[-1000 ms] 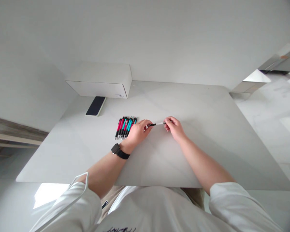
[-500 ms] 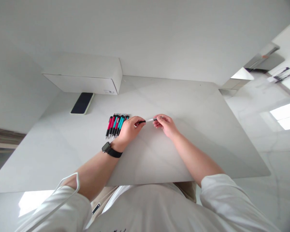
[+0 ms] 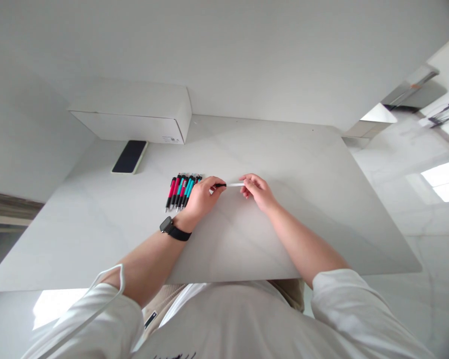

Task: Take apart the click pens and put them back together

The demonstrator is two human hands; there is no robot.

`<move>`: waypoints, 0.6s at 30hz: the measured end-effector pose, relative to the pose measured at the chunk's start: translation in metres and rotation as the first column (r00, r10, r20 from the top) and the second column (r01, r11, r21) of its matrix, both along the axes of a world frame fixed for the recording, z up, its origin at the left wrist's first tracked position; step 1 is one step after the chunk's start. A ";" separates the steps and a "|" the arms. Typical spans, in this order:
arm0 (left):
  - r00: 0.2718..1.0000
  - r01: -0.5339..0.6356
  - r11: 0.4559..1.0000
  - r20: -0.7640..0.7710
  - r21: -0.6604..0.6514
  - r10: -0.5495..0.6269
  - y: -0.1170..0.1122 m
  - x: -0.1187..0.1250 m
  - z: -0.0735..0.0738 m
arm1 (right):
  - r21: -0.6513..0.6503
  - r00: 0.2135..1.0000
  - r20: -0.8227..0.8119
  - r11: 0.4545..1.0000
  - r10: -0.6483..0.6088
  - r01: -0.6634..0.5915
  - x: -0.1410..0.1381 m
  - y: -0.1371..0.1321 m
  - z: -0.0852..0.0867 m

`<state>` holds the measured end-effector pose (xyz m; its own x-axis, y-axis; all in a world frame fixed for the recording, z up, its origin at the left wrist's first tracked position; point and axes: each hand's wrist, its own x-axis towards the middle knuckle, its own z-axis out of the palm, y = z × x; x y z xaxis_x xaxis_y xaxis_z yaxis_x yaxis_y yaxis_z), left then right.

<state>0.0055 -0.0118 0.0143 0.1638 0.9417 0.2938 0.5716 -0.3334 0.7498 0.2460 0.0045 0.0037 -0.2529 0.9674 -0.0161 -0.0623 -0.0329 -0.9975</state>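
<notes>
My left hand [image 3: 205,195], with a black watch at its wrist, is closed round the black part of a pen [image 3: 220,185]. From that part a thin white tube [image 3: 235,184], which looks like the pen's refill, runs level to the right. Its far end is pinched between the thumb and fingers of my right hand [image 3: 259,191]; the fingertips hide that end. Just left of my left hand lies a row of several click pens [image 3: 179,191] in red and turquoise with black grips, partly covered by the hand.
A phone [image 3: 129,156] lies on the pale table [image 3: 284,234] at the back left. Behind it a long white box [image 3: 134,127] stands against the wall. The table's front edge runs close to my body. Beyond its right edge the shiny floor shows.
My right hand's fingers have shifted on the thin piece; a dark section by them no longer shows, and more white is visible between the hands. My left hand keeps its hold.
</notes>
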 end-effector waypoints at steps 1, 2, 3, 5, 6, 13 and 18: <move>1.000 -0.002 1.000 0.007 0.009 0.002 0.000 0.000 0.000 | -0.003 1.000 0.025 1.000 0.010 -0.010 0.000 0.000 -0.001; 1.000 -0.004 1.000 0.008 0.014 0.004 0.000 0.000 -0.001 | 0.003 0.999 0.051 1.000 0.014 -0.014 0.001 0.000 -0.002; 1.000 -0.006 1.000 0.005 0.014 0.006 0.000 0.000 -0.001 | 0.017 0.997 0.077 1.000 0.010 -0.011 0.001 0.001 -0.003; 1.000 -0.002 1.000 -0.009 0.004 0.002 0.000 0.000 -0.001 | 0.065 0.992 0.127 0.998 -0.017 0.009 0.002 0.002 -0.005; 1.000 0.002 1.000 -0.015 -0.002 -0.002 0.000 0.000 -0.001 | 0.094 0.987 0.156 0.995 -0.033 0.018 0.002 0.003 -0.006; 0.999 0.030 0.999 -0.019 0.034 -0.029 -0.001 0.000 -0.002 | 0.200 0.964 0.261 0.980 -0.053 0.000 0.004 0.004 -0.010; 1.000 -0.010 0.998 0.005 0.056 0.010 0.000 -0.001 -0.004 | 0.153 0.934 0.352 0.988 -0.065 0.011 0.005 0.001 -0.006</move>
<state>0.0050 -0.0117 0.0107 0.1532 0.9252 0.3471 0.5712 -0.3695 0.7329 0.2511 0.0051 -0.0024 -0.2195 0.9746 0.0442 0.2984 0.1102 -0.9481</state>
